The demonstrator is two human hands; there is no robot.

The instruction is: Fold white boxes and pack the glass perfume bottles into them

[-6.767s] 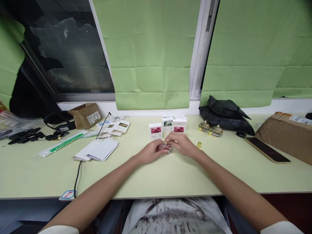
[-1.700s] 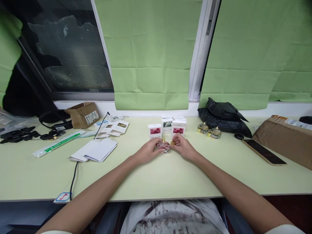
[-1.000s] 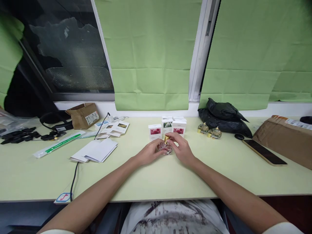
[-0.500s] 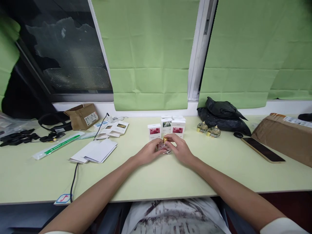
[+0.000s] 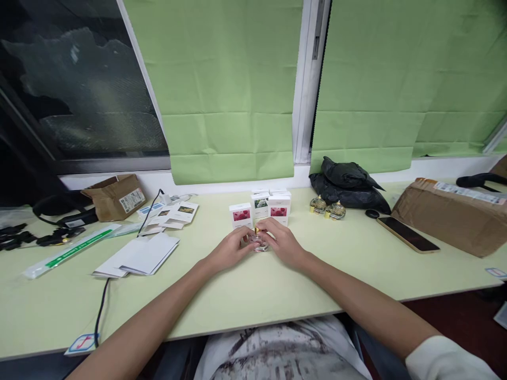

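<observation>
A small clear glass perfume bottle (image 5: 258,243) with a gold cap stands on the pale green table (image 5: 253,285). My left hand (image 5: 227,250) wraps its left side. Curled over the bottle's right side, my right hand (image 5: 282,241) has its fingertips at the gold cap. Both hands hide most of the bottle. Just behind them stand three small white boxes (image 5: 260,208) with flower pictures.
Two more gold-capped bottles (image 5: 327,207) sit beside a black bag (image 5: 348,184). A phone (image 5: 407,235) and a brown parcel (image 5: 451,214) lie on the right. White envelopes (image 5: 138,256), cards, a black cable (image 5: 103,285) and an open carton (image 5: 114,195) lie on the left.
The loose gold cap left the table into my right hand and now sits on the bottle. My head has turned right, so everything has slid left in view.
</observation>
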